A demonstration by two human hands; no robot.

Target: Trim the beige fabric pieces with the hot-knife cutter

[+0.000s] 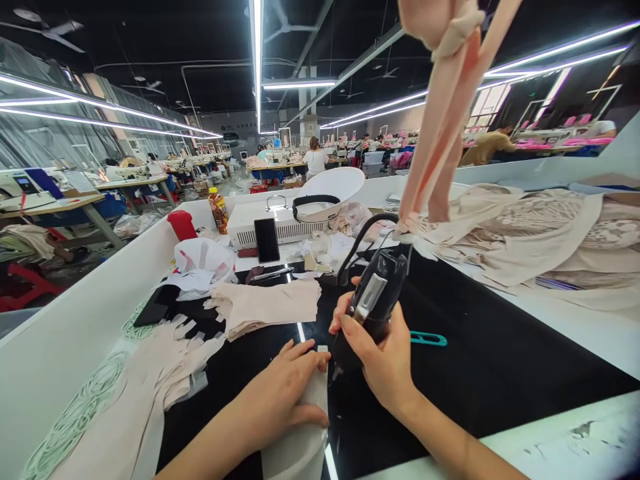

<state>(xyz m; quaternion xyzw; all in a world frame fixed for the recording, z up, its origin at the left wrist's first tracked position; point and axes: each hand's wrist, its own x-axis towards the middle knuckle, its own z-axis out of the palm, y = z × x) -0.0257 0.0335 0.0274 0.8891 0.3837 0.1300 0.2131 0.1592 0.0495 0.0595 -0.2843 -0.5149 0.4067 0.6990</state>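
My left hand [287,390] lies on a narrow pale beige fabric strip [295,457], its fingers spread and pressing it down on the black work surface [465,393]. A small whitish tab [323,349] shows by the fingertips. My right hand [383,353] is closed round a black hand-held electric tool [377,293] with a metal strip on its side and a black cable at the top. The tool's lower end is beside the strip's right edge; whether it touches the fabric I cannot tell. Just right of this hand lies a teal thread snipper [429,339].
Pink cloth ties [440,127] hang above the tool. Stacked beige fabric pieces [270,303] lie ahead on the left, with more pieces [145,393] nearer. A phone [267,240] leans on a white metal box [295,233]. Beige lace garments [540,227] are piled right. White side walls [100,300] edge the table.
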